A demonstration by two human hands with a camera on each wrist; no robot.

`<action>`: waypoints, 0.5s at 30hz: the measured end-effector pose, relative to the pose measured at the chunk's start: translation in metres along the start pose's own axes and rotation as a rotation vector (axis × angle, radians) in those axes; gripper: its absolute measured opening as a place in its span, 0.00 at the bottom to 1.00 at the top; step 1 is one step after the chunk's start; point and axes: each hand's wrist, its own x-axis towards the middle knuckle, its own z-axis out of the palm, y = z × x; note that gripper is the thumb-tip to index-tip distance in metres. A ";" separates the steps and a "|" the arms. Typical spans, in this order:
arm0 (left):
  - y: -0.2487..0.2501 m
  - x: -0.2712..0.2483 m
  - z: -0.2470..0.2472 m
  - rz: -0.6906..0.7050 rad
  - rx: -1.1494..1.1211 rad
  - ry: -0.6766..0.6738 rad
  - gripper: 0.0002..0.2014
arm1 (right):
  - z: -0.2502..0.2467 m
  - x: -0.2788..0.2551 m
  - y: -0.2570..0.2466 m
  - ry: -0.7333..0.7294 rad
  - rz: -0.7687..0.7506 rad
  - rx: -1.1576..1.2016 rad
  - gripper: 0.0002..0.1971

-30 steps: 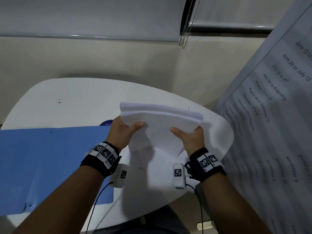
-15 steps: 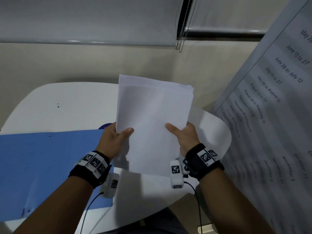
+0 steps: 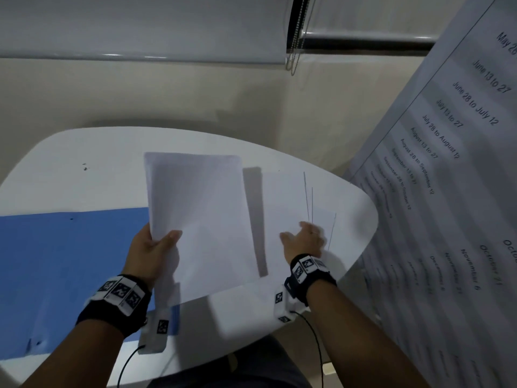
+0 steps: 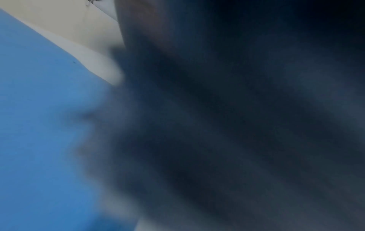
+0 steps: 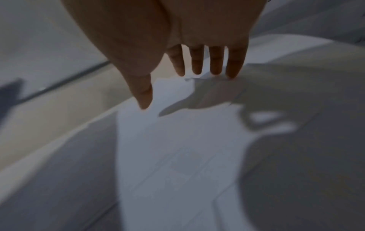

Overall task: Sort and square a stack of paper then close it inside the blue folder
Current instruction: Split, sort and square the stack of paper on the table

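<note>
White paper stack (image 3: 201, 219) tilted up beside the flat, open blue folder (image 3: 70, 275).

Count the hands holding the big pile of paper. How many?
1. Only the left hand grips the pile of paper. The right hand is off it, fingers spread over loose sheets on the table.

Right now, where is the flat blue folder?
In the head view the flat blue folder lies on the white table at the left, beside the left hand, which holds the white paper stack.

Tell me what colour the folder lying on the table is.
Blue; the folder shows best in the head view, lying open left of the table.
</note>
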 end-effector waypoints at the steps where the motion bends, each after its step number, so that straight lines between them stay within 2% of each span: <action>1: 0.000 -0.001 -0.004 -0.006 -0.004 0.013 0.10 | -0.003 0.008 0.004 0.004 0.055 -0.082 0.41; 4: -0.002 0.000 -0.016 -0.014 -0.021 0.056 0.10 | -0.010 0.027 0.004 -0.071 0.131 -0.211 0.55; 7: -0.003 0.003 -0.027 -0.019 -0.046 0.089 0.11 | -0.009 0.043 -0.003 -0.120 0.171 -0.158 0.60; 10: -0.004 0.005 -0.036 -0.014 -0.080 0.094 0.13 | -0.007 0.048 -0.006 -0.136 0.156 -0.076 0.57; 15: 0.000 0.005 -0.039 -0.001 -0.142 0.110 0.12 | -0.001 0.031 -0.017 -0.055 0.126 0.006 0.43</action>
